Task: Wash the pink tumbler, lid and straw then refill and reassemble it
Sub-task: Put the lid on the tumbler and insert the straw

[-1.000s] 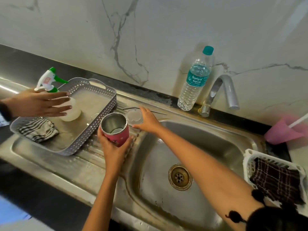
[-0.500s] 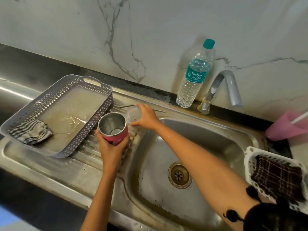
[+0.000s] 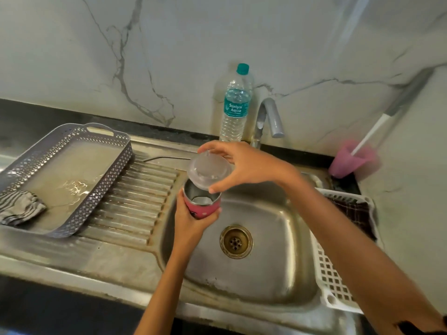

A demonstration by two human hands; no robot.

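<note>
Head view: sink (image 3: 278,274) lies below both hands. Left hand (image 3: 191,223) wraps its fingers around the pink tumbler (image 3: 202,204), held upright. Right hand (image 3: 246,165) pinches the clear lid (image 3: 209,171) just above the tumbler's mouth. Straw (image 3: 167,157) lies left of the right fingers.
</note>
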